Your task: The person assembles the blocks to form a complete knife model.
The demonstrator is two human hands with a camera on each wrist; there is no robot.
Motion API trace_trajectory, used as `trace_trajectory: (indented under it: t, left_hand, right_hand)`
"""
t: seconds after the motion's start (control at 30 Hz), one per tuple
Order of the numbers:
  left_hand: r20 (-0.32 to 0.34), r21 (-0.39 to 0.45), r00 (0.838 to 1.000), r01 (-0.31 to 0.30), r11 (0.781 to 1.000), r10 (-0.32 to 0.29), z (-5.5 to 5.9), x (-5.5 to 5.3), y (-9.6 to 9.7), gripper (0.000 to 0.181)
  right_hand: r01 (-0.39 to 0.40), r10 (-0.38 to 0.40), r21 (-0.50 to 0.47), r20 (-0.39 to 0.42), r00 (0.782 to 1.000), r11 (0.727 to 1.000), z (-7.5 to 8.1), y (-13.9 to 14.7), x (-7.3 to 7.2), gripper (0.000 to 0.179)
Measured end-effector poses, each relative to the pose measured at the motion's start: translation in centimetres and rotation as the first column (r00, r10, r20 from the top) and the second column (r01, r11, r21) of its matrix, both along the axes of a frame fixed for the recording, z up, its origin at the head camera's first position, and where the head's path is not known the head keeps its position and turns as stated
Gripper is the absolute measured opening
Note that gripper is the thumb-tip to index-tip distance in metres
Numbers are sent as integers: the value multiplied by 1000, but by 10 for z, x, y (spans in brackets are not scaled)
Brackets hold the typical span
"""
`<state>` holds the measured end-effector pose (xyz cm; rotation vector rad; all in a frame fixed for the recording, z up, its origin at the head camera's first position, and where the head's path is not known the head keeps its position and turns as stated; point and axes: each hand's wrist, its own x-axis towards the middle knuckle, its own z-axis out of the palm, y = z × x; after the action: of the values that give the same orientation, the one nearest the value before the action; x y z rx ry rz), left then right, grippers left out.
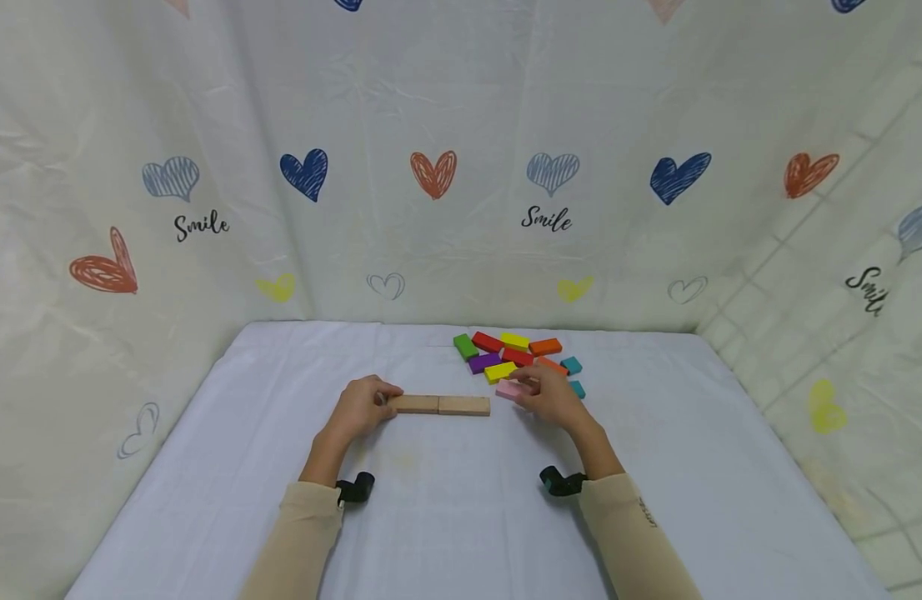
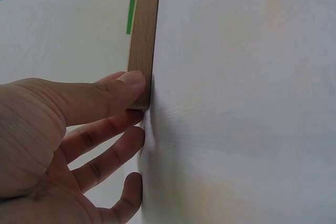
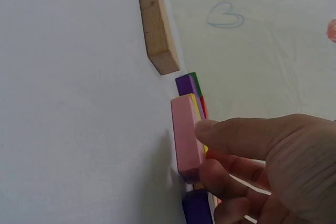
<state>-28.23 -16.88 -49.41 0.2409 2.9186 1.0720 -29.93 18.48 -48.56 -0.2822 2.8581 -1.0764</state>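
Two plain wooden blocks lie end to end on the cloth: a left block (image 1: 417, 404) and a right block (image 1: 464, 406). My left hand (image 1: 358, 407) pinches the outer end of the left one between thumb and fingers; its other fingers spread below in the left wrist view. A pink block (image 1: 510, 389) is in the grip of my right hand (image 1: 551, 397), to the right of the wooden pair and apart from it. The right wrist view shows the thumb on the side of that pink block (image 3: 185, 135), with fingertips at its lower end.
Behind the pink block lies a loose group of coloured blocks, among them green (image 1: 465, 347), purple (image 1: 484, 363), yellow (image 1: 499, 372) and orange (image 1: 546, 346). Teal blocks (image 1: 572, 365) sit at its right side. A white cloth (image 1: 431, 517) covers the table; a patterned curtain (image 1: 476, 267) hangs behind.
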Motion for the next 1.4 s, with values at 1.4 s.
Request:
trace_trajectory:
  t: [1.4]
  left_hand:
    - [-6, 5, 1000, 8, 1000, -8, 3, 3, 0, 30]
  right_hand:
    - [-124, 123, 94, 13, 992, 988, -3, 7, 11, 30]
